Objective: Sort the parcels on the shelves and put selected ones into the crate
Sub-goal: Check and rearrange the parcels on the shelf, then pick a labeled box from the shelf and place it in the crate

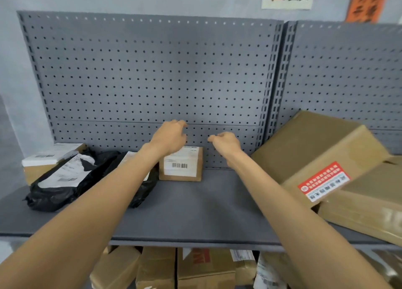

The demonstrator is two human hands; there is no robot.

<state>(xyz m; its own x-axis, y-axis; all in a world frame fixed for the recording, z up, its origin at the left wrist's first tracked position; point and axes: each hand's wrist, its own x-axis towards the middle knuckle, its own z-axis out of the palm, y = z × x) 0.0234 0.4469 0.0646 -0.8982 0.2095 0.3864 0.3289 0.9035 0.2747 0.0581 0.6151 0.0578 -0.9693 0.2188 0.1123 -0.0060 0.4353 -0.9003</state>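
Observation:
A small cardboard parcel with a white barcode label stands at the back of the grey shelf. My left hand hovers just above its top left corner, fingers curled and apart, holding nothing. My right hand hangs in the air to the parcel's right, fingers loosely bent, also holding nothing. Two black plastic mailer bags with white labels lie to the left, partly under my left forearm. Behind them sits a flat box with a white top. No crate is in view.
Two large cardboard boxes lie stacked and tilted at the right end of the shelf. A grey pegboard backs the shelf. Several more cardboard parcels fill the shelf below.

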